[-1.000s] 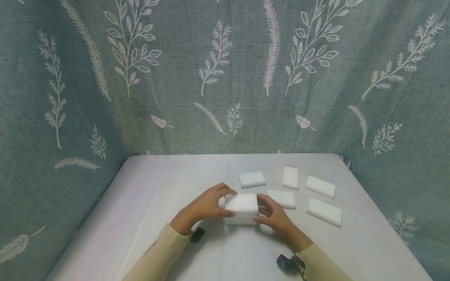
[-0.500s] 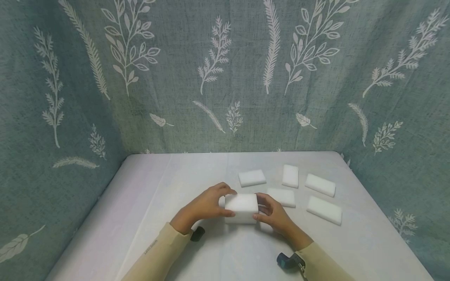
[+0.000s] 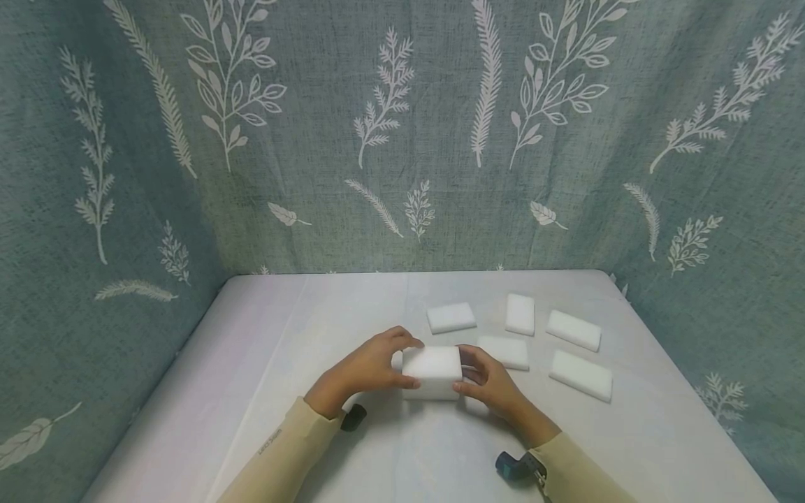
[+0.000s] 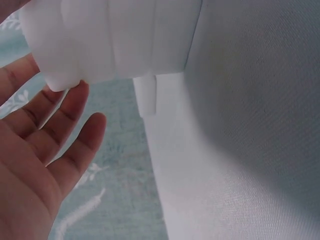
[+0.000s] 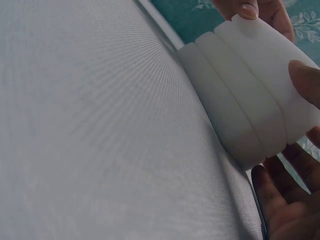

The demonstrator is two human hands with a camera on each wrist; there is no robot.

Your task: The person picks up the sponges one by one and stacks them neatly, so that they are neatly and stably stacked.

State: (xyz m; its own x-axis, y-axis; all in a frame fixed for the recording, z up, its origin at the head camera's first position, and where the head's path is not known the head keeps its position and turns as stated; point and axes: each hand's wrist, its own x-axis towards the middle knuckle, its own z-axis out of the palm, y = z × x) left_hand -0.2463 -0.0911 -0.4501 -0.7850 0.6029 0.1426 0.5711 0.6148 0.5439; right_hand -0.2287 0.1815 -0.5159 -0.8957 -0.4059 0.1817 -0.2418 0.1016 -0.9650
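Observation:
A stack of white rectangular sponges (image 3: 431,384) stands on the table, centred between my hands. My left hand (image 3: 377,362) grips its left end, thumb on the front face and fingers round the back top edge. At the other end, my right hand (image 3: 493,388) holds it, thumb at the front corner and fingers behind. The right wrist view shows the seams between the layered sponges (image 5: 245,80), with the thumb (image 5: 306,82) against the top one. In the left wrist view the fingertips (image 4: 80,92) touch the end of the top layer, while lower fingers spread free.
Several loose white sponges lie flat behind and right of the stack: one at the back (image 3: 451,318), one end-on (image 3: 520,314), one close behind the right hand (image 3: 503,353), and two at the right (image 3: 574,330). Leaf-patterned curtains (image 3: 402,140) surround the white table (image 3: 302,314).

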